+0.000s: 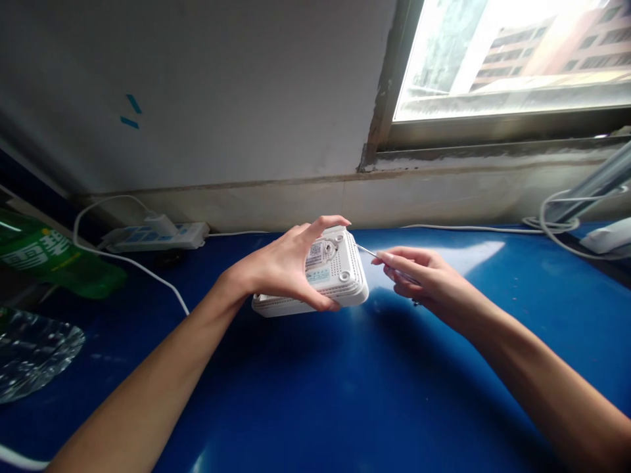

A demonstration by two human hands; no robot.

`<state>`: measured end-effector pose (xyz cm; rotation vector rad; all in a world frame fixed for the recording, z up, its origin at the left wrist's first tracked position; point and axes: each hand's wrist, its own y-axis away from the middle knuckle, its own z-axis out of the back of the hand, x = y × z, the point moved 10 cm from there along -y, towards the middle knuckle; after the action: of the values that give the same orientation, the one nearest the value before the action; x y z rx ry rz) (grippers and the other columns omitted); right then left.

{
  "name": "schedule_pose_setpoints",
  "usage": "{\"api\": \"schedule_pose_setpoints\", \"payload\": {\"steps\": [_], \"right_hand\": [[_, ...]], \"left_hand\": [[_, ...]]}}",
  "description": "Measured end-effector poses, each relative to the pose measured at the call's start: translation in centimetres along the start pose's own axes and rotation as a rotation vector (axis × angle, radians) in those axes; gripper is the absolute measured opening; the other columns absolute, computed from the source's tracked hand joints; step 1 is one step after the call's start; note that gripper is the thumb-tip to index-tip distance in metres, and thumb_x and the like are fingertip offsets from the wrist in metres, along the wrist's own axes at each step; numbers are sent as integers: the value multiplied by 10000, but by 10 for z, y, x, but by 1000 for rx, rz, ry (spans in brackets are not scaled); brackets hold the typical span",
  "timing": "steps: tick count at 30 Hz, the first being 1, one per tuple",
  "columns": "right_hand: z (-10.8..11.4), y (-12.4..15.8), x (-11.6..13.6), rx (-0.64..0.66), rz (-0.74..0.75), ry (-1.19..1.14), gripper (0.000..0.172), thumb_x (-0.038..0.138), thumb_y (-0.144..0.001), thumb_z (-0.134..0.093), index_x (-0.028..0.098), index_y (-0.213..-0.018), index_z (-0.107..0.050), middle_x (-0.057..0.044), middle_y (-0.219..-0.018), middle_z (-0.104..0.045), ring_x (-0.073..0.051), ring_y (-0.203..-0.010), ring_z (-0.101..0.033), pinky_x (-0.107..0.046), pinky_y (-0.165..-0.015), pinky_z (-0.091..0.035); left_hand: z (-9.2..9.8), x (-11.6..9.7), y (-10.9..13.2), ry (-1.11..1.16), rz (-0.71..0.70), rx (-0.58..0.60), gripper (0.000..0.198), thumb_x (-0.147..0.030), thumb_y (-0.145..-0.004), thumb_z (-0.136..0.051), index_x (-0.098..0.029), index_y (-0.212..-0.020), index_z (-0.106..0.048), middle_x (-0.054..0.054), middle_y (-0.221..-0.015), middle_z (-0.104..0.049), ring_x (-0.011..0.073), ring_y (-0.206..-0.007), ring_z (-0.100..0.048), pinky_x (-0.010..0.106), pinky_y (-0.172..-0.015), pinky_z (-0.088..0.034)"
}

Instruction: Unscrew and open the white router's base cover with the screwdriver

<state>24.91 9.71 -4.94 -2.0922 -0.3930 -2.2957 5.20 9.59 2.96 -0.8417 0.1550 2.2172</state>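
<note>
My left hand (283, 266) grips a white plastic router (348, 279) from the side, its ventilated underside facing up with a QR-code label and round rubber feet. My right hand (414, 276) pinches a thin metal pin-like tool (371, 252) between its fingers. The tool's tip points left and ends at or very near the router's far right corner. I cannot tell whether it touches the casing. The router is held just above the blue tabletop (444, 368), and my left fingers hide part of its underside.
A white power strip (155, 238) with a plug lies at the back left, beside a green plastic bottle (49, 256) and crinkled clear plastic (29, 351). White cables run along the wall. A white adapter (608, 236) sits at the right, below a window.
</note>
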Motion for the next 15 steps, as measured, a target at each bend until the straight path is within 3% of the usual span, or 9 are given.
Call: {"api": "schedule_pose_setpoints", "payload": {"steps": [5, 10, 13, 15], "right_hand": [[18, -1, 0, -66, -41, 116, 609, 720, -713, -861, 170, -973, -832, -1, -747, -527, -79, -564, -333, -250, -496, -232], [35, 1, 7, -34, -50, 267, 655, 746, -703, -848, 181, -1032, -827, -26, -773, -576, -134, -647, -437, -256, -527, -301], [39, 4, 7, -30, -79, 285, 636, 717, -720, -859, 187, -1068, -815, -30, -796, -594, -142, -668, -447, -266, -544, -317], [41, 5, 8, -45, -79, 277, 629, 712, -727, -859, 185, -1067, -811, -23, -793, -585, -140, -664, -436, -274, -553, -329]], "left_hand": [[-9, 7, -3, -102, 75, -16, 1173, -556, -579, -963, -411, -1566, -344, 75, -1349, -600, 367, -1225, -596, 525, -1054, -492], [-30, 18, -10, -328, 260, -63, 1126, -636, -610, -899, -390, -1568, -361, 103, -1234, -617, 407, -1177, -588, 581, -1033, -483], [-32, 21, -11, -384, 358, -120, 1089, -676, -660, -843, -329, -1577, -369, 142, -1297, -589, 448, -1261, -548, 614, -1086, -445], [-31, 17, -9, -393, 358, -71, 1074, -662, -689, -831, -350, -1595, -346, 145, -1389, -549, 461, -1323, -513, 624, -1105, -432]]}}
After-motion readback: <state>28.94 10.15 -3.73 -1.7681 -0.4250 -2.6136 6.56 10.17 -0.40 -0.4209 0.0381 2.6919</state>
